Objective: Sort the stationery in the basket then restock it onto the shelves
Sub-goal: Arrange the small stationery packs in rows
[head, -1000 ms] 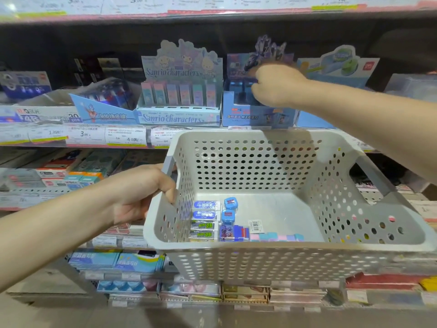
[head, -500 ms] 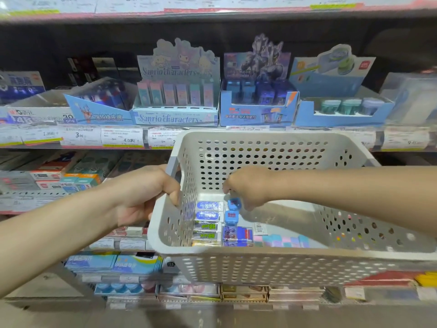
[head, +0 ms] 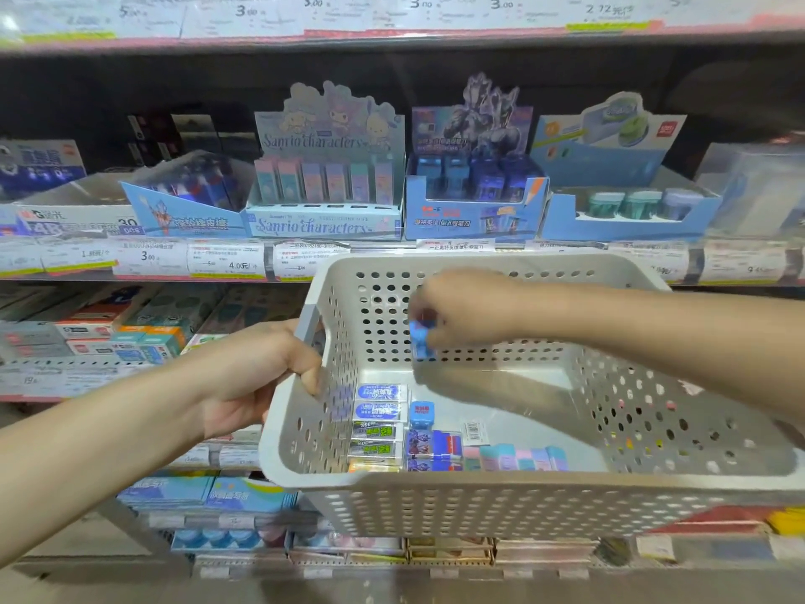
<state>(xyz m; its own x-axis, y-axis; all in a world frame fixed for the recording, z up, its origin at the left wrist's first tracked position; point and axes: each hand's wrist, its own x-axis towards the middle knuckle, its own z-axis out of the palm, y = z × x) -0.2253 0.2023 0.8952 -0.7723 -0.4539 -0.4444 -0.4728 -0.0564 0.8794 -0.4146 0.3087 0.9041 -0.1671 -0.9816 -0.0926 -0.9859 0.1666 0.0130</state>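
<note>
My left hand [head: 257, 377] grips the left rim of a white perforated basket [head: 501, 499], holding it up before the shelves. My right hand [head: 461, 313] hovers inside the basket and pinches a small blue sharpener [head: 421, 340], lifted above the basket floor. On the floor lie a second blue sharpener [head: 421, 414], several white erasers [head: 378, 411], dark blue erasers [head: 431, 446] and pastel erasers [head: 514, 457]. The blue sharpener display box [head: 472, 211] stands on the shelf just above the basket.
The shelf [head: 392, 259] with price labels carries a Sanrio eraser display [head: 326, 194], a blue box of round sharpeners [head: 631, 207] and other eraser boxes [head: 187, 198]. Lower shelves [head: 96, 337] at left and below hold more stationery.
My right hand came down from the sharpener display into the basket, took hold of one blue sharpener and has now lifted it off the basket floor. The left hand kept its grip.
</note>
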